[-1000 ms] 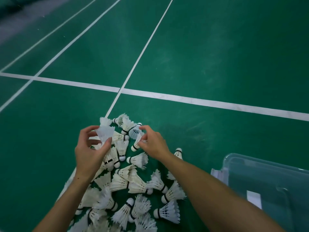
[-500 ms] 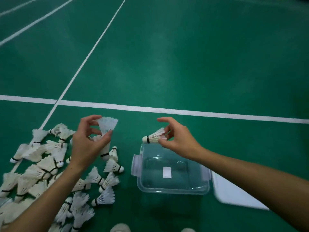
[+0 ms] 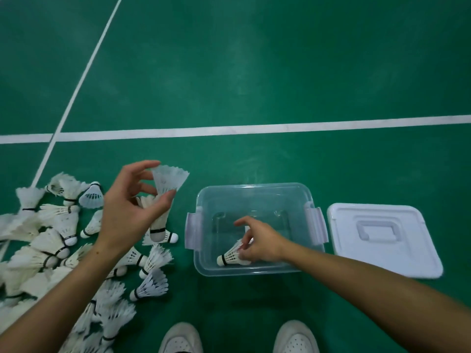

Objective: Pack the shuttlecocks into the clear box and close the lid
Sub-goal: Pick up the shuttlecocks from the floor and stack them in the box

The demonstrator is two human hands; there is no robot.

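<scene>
The clear box (image 3: 254, 192) stands open on the green floor in front of me. My right hand (image 3: 257, 242) reaches down inside it and pinches a white shuttlecock (image 3: 229, 257) that lies on its side near the box's front wall, cork to the left. My left hand (image 3: 127, 210) hovers left of the box, holding a stack of shuttlecocks (image 3: 165, 189) upright, feathers up. A pile of loose shuttlecocks (image 3: 51, 240) covers the floor at the left. The white lid (image 3: 407, 253) lies flat to the right of the box.
White court lines (image 3: 254, 128) cross the green floor behind the box. My two white shoes (image 3: 181, 340) show at the bottom edge, just in front of the box. The box's side latches (image 3: 190, 233) hang open.
My right hand has dropped from above the box's rim down into the box with its shuttlecock. My view has tilted down, showing the lid and my shoes. The left hand keeps its stack.
</scene>
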